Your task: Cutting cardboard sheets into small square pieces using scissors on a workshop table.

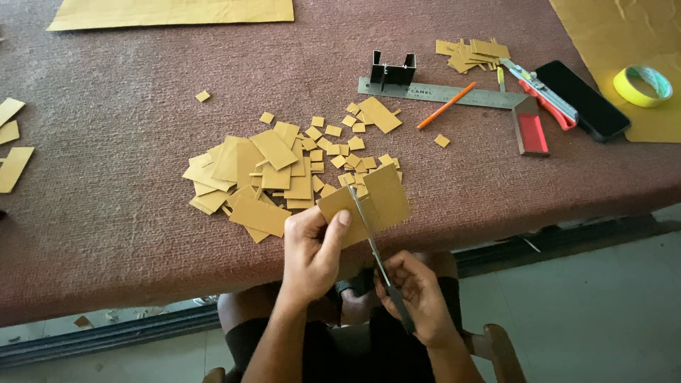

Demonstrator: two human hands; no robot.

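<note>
We are holding a tan cardboard piece (pixel 369 202) up over the near edge of the table (pixel 106 213), just this side of the pile. Our left hand (pixel 312 252) is pinching its left part, thumb on top and fingers closed behind it. Our right hand (pixel 418 294) is closed around the handles of the scissors (pixel 376 255), and the blades are running up into the card from its near edge, partway through, so this cut is looking about half made

A good deal seems already done: we are seeing a heap of larger cut rectangles (pixel 255 177) on the left of the pile and many small squares (pixel 340 138) scattered on its right and far side, with another small stack of offcuts (pixel 472 53) far right. More stock is lying uncut, we judge: a big cardboard sheet (pixel 170 10) at the far edge and another sheet (pixel 624 42) at the far right, under a roll of yellow tape (pixel 643 85)

Beyond the pile a steel ruler (pixel 440 92), an orange pencil (pixel 447 105), a black metal profile (pixel 392 71), a red utility knife (pixel 543 92) and a dark phone (pixel 582 99) are resting untouched
</note>
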